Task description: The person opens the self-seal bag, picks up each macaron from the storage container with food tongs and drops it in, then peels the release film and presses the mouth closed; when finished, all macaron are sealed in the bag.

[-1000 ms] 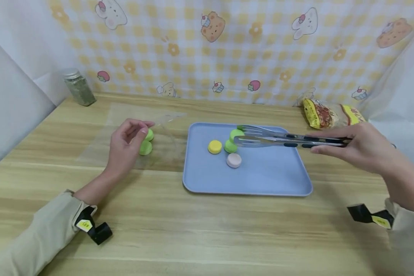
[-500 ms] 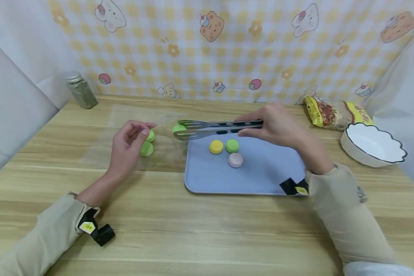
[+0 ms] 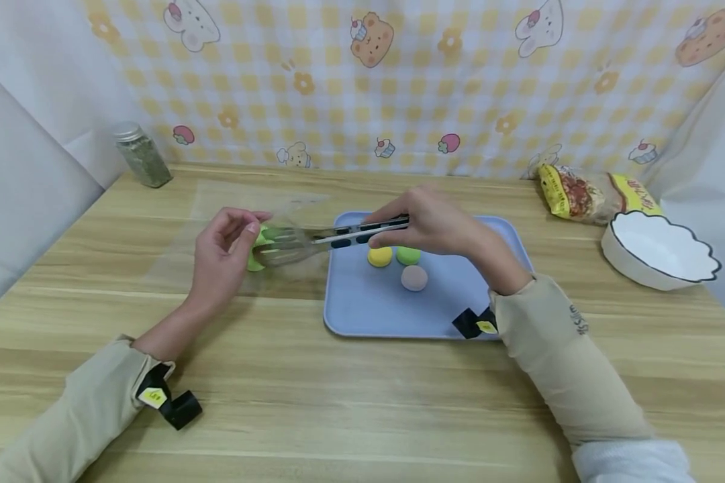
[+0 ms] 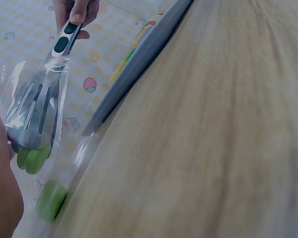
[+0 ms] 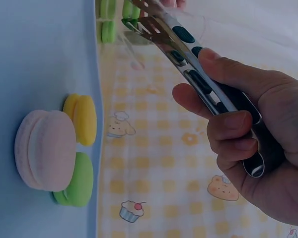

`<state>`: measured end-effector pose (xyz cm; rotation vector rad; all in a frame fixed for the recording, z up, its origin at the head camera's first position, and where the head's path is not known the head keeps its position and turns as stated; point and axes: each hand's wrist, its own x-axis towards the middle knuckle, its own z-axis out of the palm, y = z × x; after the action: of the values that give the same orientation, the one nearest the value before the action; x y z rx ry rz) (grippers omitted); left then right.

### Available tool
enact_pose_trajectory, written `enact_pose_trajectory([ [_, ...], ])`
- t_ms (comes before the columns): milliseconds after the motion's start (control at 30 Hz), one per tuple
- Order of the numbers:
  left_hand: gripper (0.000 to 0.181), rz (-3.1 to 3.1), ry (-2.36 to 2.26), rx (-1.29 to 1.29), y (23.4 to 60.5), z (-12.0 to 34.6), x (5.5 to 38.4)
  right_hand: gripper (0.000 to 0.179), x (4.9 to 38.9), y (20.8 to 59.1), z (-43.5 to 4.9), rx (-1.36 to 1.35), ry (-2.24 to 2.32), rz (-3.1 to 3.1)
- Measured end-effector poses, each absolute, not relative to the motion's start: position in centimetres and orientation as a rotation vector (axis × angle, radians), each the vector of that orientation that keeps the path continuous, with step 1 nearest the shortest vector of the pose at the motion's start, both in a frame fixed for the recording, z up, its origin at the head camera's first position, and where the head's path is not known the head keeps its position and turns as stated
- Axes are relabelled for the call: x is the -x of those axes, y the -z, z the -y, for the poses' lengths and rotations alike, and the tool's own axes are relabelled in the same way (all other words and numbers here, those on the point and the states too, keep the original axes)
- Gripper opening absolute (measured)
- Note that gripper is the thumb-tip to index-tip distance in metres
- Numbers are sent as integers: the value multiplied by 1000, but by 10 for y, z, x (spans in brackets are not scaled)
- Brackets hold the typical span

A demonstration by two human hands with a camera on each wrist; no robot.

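Observation:
At the left, my left hand [image 3: 220,258] pinches the mouth edge of a clear plastic bag [image 3: 178,235] that lies on the table. My right hand [image 3: 431,225] grips metal tongs [image 3: 355,235], which reach left into the bag's mouth. Between the tong tips is a green macaron [image 4: 36,159], seen through the film in the left wrist view. Another green macaron [image 4: 51,201] lies deeper in the bag. On the blue tray [image 3: 368,318] sit a yellow macaron [image 3: 379,257], a green macaron [image 3: 408,255] and a pale pink macaron [image 3: 413,278].
A white scalloped bowl [image 3: 658,258] stands to the right of the tray, in front of a yellow printed food packet [image 3: 595,194]. A jar of dried herbs [image 3: 143,157] stands at the back left. A checked curtain [image 3: 338,87] hangs behind the table.
My right hand has carried a green macaron in the tongs leftward from the tray into the bag's mouth. The left hand has stayed in place, holding the bag.

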<state>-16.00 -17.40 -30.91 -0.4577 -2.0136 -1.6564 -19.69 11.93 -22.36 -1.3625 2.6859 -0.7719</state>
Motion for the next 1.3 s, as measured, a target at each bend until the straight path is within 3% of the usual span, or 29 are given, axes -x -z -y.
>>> enact_pose_trajectory([
  [667,6,2004,1690,488,309,172,161,31,194,235,-86,1481,701,-2648],
  [1300,11,1980,1775,484,308,172,159,32,195,227,-98,1347,711,-2711],
])
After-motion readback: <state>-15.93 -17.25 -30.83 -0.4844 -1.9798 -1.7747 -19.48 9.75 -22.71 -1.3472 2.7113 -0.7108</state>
